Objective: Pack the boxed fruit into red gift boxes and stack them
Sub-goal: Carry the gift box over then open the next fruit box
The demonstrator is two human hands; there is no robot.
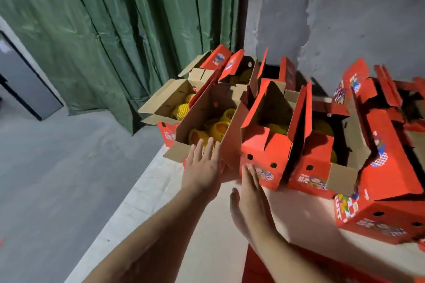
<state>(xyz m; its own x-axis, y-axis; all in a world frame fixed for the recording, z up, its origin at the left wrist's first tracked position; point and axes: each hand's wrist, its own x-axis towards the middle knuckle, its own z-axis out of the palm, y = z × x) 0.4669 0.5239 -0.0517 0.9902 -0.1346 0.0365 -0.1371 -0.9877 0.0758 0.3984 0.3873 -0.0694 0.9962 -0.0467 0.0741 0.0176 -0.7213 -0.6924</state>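
Note:
Several red gift boxes stand open on a pale board (161, 190), flaps up. The near-left box (207, 108) holds fruit in yellow foam nets (216, 130). My left hand (202, 167) reaches with straight fingers to that box's near edge, fingertips at the rim. My right hand (250, 193) is flat, fingers straight, at the lower front of the middle red box (264, 156). Another open box (322, 158) stands to its right, and one more (379, 190) is at the near right. Neither hand holds anything.
A green curtain (103, 30) hangs behind the boxes at the left, a grey rough wall (333, 18) at the right. More open boxes (170, 101) with netted fruit stand at the back. Grey floor (57, 179) lies left of the board.

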